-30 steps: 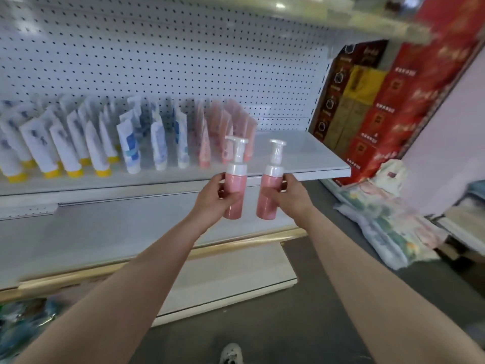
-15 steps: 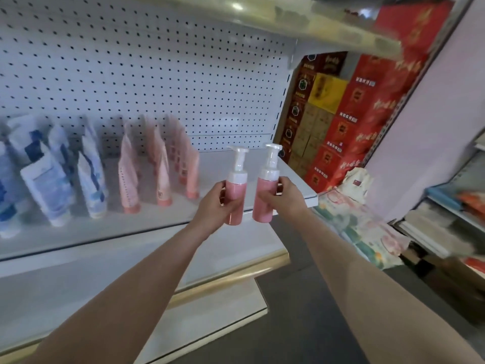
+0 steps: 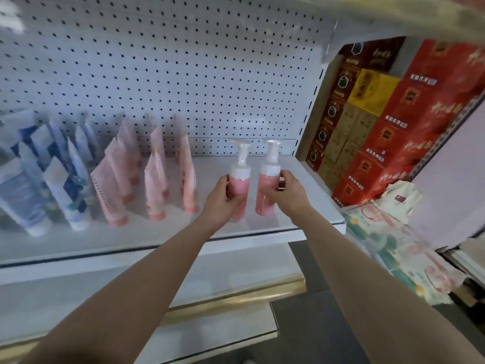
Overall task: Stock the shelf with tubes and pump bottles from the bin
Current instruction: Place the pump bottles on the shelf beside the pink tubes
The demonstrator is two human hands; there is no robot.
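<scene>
Together, both hands held a bottle each over the right end of the white shelf [image 3: 265,228]. The left hand [image 3: 221,200] had its fingers and thumb curled round the pink body of one pump bottle [image 3: 240,177], upright, its white pump head rising above the fingers. The right hand [image 3: 286,191] gripped a second pump bottle [image 3: 266,187] in the same way, thumb on the near side and fingertips wrapped round the upper body just under the white collar. The two bottles stood side by side between the hands, close but apart. Whether their bases touched the shelf could not be told.

Left of the left hand, a group of pink tubes [image 3: 154,187] stood cap-down on the same shelf, and farther left came blurred blue-and-white tubes [image 3: 70,190]. Beyond both hands rose a white pegboard back panel [image 3: 183,74]. To the right of the right hand, past the shelf's end, red and yellow cartons [image 3: 388,132] were stacked, with printed soft packs [image 3: 393,248] piled below them. Below the forearms lay a lower shelf [image 3: 78,298] with a gold-coloured front strip.
</scene>
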